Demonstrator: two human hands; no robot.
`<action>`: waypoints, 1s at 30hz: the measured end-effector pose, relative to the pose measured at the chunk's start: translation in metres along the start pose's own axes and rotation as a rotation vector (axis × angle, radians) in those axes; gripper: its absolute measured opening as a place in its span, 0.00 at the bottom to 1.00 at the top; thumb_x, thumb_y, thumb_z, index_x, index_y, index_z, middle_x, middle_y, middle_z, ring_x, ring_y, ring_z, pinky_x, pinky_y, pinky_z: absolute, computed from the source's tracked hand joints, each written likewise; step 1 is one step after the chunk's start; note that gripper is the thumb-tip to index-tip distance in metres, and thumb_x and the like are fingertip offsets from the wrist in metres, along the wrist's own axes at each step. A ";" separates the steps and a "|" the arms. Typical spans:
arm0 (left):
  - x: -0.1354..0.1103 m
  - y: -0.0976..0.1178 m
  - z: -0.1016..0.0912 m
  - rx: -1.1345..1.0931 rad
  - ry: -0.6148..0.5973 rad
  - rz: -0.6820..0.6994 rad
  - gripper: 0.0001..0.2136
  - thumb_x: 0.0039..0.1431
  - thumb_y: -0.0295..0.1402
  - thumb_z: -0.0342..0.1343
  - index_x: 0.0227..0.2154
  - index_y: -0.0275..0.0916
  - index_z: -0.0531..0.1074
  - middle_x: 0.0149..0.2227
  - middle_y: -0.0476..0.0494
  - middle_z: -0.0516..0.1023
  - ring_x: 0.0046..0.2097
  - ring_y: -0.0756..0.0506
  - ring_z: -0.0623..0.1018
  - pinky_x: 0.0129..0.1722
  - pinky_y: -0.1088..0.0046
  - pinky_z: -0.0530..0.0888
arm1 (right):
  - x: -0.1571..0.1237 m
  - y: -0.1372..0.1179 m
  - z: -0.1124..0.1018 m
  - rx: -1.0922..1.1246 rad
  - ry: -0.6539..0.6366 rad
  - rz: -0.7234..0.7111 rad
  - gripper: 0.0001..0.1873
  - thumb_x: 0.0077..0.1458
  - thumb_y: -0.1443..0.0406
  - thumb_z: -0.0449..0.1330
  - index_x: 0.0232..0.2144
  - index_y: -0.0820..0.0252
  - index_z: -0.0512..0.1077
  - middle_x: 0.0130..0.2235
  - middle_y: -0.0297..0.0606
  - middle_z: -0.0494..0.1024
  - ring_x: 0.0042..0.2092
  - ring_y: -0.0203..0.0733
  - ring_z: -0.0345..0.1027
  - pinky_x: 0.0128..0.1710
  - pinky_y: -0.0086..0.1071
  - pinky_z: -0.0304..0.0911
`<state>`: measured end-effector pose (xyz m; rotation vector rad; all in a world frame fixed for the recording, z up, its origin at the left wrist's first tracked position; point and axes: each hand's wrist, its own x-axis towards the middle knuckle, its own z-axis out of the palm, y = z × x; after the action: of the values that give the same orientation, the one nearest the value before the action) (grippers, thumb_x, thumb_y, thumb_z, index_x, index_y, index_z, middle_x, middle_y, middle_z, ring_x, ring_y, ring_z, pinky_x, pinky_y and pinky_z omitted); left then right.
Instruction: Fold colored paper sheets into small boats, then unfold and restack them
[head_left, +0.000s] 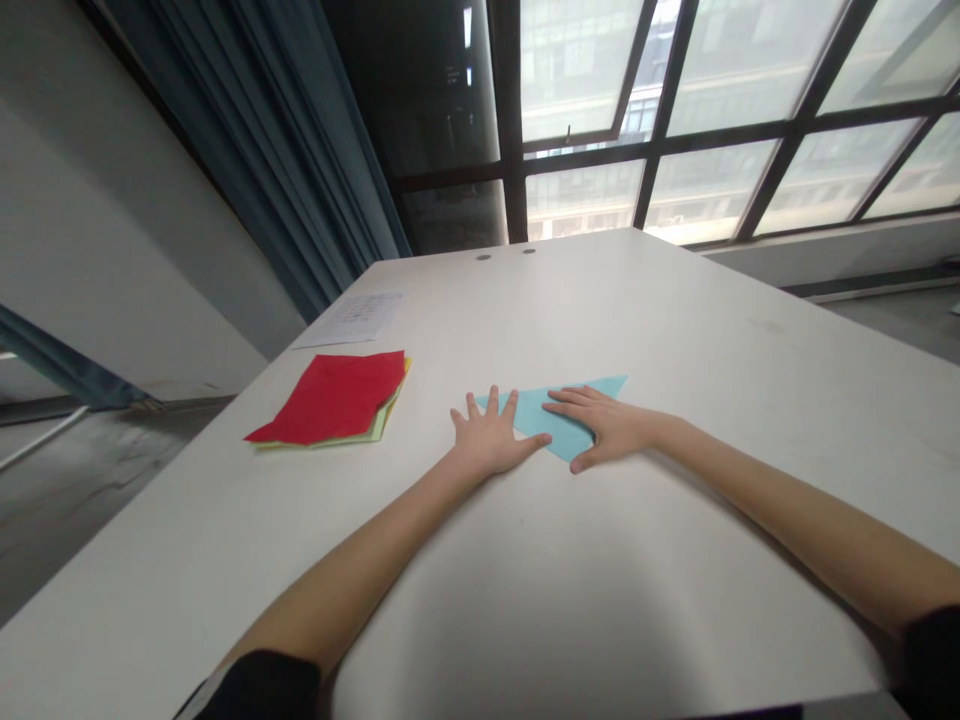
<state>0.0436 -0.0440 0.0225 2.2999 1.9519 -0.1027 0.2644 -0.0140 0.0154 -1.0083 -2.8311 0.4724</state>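
Observation:
A light blue sheet of paper (538, 408), folded into a triangle, lies flat on the white table with one corner pointing toward me. My left hand (489, 437) rests on its left part, fingers spread wide and thumb reaching over the paper's lower edge. On the right part lies my right hand (600, 425), palm down, its fingers stretched out to the left and its thumb apart near the bottom corner. Both hands press on the paper without gripping it, and they hide parts of its left and right sides.
Left of my hands is a stack of coloured paper with a red sheet (337, 398) on top and green and yellow edges below. Behind it lies a printed white sheet (356, 317). Two round grommets sit near the far edge of the white table (570, 290).

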 end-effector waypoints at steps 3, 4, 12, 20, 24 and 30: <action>0.002 -0.004 -0.001 -0.003 -0.014 0.012 0.44 0.42 0.66 0.36 0.61 0.49 0.40 0.64 0.40 0.39 0.60 0.21 0.43 0.50 0.36 0.46 | -0.002 0.002 -0.003 -0.013 -0.029 0.035 0.55 0.35 0.40 0.58 0.60 0.57 0.47 0.63 0.51 0.44 0.62 0.60 0.37 0.57 0.54 0.37; 0.003 -0.006 -0.002 -0.004 -0.018 0.020 0.44 0.41 0.66 0.36 0.61 0.49 0.40 0.64 0.41 0.39 0.60 0.21 0.43 0.50 0.36 0.46 | -0.003 0.004 -0.003 -0.015 -0.035 0.043 0.55 0.35 0.40 0.59 0.61 0.57 0.47 0.63 0.51 0.43 0.62 0.61 0.36 0.57 0.55 0.37; 0.013 -0.027 -0.005 -0.005 -0.038 0.018 0.45 0.40 0.66 0.37 0.61 0.51 0.39 0.64 0.40 0.37 0.61 0.23 0.42 0.52 0.40 0.46 | -0.009 0.026 -0.003 -0.007 0.008 0.084 0.39 0.51 0.44 0.46 0.61 0.52 0.44 0.63 0.44 0.44 0.63 0.53 0.38 0.58 0.55 0.35; 0.020 -0.039 -0.006 0.015 -0.061 -0.066 0.51 0.38 0.67 0.36 0.62 0.40 0.38 0.63 0.34 0.35 0.61 0.24 0.41 0.53 0.42 0.46 | -0.018 0.055 0.000 -0.037 0.042 0.190 0.34 0.56 0.47 0.38 0.61 0.51 0.40 0.63 0.41 0.43 0.63 0.50 0.35 0.58 0.57 0.33; 0.022 -0.043 -0.007 0.011 -0.063 -0.101 0.54 0.36 0.68 0.36 0.61 0.34 0.37 0.63 0.30 0.34 0.61 0.25 0.39 0.54 0.43 0.45 | -0.018 0.053 0.000 -0.062 0.065 0.183 0.34 0.57 0.47 0.38 0.61 0.53 0.43 0.63 0.43 0.46 0.63 0.51 0.39 0.57 0.57 0.35; 0.024 -0.045 -0.007 0.005 -0.079 -0.051 0.54 0.36 0.68 0.37 0.61 0.34 0.35 0.63 0.31 0.32 0.62 0.27 0.37 0.54 0.42 0.42 | -0.010 0.040 -0.009 -0.107 0.248 0.217 0.29 0.58 0.51 0.39 0.54 0.60 0.60 0.52 0.48 0.67 0.53 0.49 0.59 0.53 0.47 0.51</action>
<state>0.0034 -0.0125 0.0242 2.2137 1.9732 -0.2005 0.2981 0.0109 0.0113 -1.3032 -2.5635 0.1969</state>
